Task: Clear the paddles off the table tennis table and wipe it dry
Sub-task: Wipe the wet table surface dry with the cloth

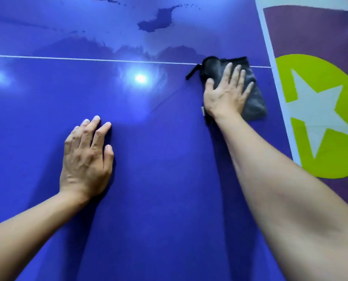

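The blue table tennis table [159,179] fills the view, crossed by a thin white line [67,58]. My right hand [226,92] presses flat, fingers spread, on a folded dark grey cloth [254,102] lying on the white line near the table's right edge. My left hand [87,159] rests palm down on the bare blue surface, lower left, holding nothing. Dark puddles of water [157,20] lie beyond the line, and a wet smeared sheen [100,45] spreads just past it. No paddles are in view.
The table's white right border [270,57] runs down the right side. Beyond it is a purple floor with a lime-green circle and white star [319,112]. A lamp's glare [140,78] reflects on the surface.
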A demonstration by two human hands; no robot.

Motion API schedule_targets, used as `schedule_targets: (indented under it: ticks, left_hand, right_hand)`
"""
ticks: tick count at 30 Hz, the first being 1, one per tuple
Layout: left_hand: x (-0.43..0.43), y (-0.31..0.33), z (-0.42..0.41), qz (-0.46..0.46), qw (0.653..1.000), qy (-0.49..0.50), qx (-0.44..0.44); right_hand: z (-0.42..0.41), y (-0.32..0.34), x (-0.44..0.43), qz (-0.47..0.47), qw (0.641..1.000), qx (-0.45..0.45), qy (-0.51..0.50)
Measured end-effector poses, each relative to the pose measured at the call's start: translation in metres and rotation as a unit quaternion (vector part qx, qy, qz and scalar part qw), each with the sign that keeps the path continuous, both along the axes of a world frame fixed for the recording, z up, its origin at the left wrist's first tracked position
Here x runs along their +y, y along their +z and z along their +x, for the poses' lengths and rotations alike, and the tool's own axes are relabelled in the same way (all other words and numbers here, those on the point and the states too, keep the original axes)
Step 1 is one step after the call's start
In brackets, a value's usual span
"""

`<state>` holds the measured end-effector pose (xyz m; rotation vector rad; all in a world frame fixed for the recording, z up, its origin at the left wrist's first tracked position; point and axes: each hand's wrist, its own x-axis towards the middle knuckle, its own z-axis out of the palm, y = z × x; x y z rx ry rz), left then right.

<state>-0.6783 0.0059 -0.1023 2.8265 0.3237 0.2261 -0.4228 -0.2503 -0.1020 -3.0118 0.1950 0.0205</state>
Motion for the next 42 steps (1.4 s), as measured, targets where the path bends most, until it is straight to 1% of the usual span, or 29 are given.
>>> schedule_targets:
  ticks: [3, 5, 7, 11, 13, 16, 18, 19, 21, 24, 25, 28, 31, 33, 36, 39, 42]
  left_hand:
    - [0.002, 0.0, 0.001, -0.001, 1.0, 0.007, 0.005]
    - [0.002, 0.001, 0.0, 0.002, 1.0, 0.014, 0.002]
    - [0.001, 0.001, 0.002, 0.006, 1.0, 0.012, 0.004]
    - [0.002, 0.002, 0.002, 0.008, 1.0, 0.015, 0.004]
    - [0.004, 0.001, 0.001, 0.007, 1.0, 0.009, 0.007]
    - [0.004, 0.002, 0.001, -0.001, 1.0, 0.013, 0.001]
    - [0.002, 0.003, 0.001, -0.002, 1.0, 0.011, 0.002]
    - [0.002, 0.005, 0.002, -0.003, 1.0, 0.012, 0.003]
    - [0.002, 0.006, 0.002, -0.001, 1.0, 0.015, 0.005]
    - [0.003, 0.004, 0.0, 0.001, 1.0, 0.018, 0.006]
    - [0.004, 0.004, 0.0, 0.003, 1.0, 0.02, 0.005]
    - [0.006, 0.001, -0.002, 0.003, 1.0, 0.016, 0.007]
    - [0.013, 0.0, -0.003, -0.025, 1.0, 0.008, 0.002]
    - [0.018, 0.003, -0.007, -0.044, 0.999, 0.004, -0.006]
    - [0.032, 0.011, -0.028, -0.031, 0.999, 0.018, -0.006]
    - [0.054, 0.016, -0.076, -0.012, 0.998, 0.06, 0.019]
    - [0.068, 0.014, -0.133, -0.007, 0.994, 0.098, 0.042]
  right_hand:
    - [-0.041, 0.0, 0.094, 0.016, 0.99, 0.001, 0.139]
    - [-0.058, 0.001, 0.135, 0.029, 0.979, 0.013, 0.199]
    - [-0.06, 0.003, 0.139, 0.039, 0.975, 0.031, 0.218]
    - [-0.05, 0.003, 0.105, 0.038, 0.959, 0.032, 0.279]
    - [-0.04, 0.004, 0.078, 0.037, 0.969, 0.03, 0.241]
    - [-0.016, -0.001, 0.016, 0.031, 0.995, 0.004, 0.099]
    - [-0.001, 0.003, -0.035, 0.021, 1.0, 0.01, 0.006]
    - [0.006, 0.007, -0.057, 0.016, 0.999, 0.022, -0.022]
    - [0.014, 0.014, -0.087, -0.002, 0.999, 0.048, -0.017]
    - [0.016, 0.009, -0.1, -0.016, 0.998, 0.027, 0.047]
    - [0.017, 0.005, -0.099, -0.013, 0.998, 0.017, 0.053]
    - [0.017, 0.0, -0.088, -0.001, 0.999, 0.018, 0.027]
    - [0.009, 0.002, -0.043, 0.007, 0.999, 0.008, 0.036]
    - [-0.002, -0.003, 0.016, 0.016, 0.998, -0.006, 0.068]
    - [-0.026, -0.009, 0.128, 0.017, 0.993, -0.026, 0.114]
    - [-0.055, -0.008, 0.23, 0.009, 0.979, -0.01, 0.202]
    - [-0.085, -0.002, 0.312, 0.022, 0.96, -0.002, 0.278]
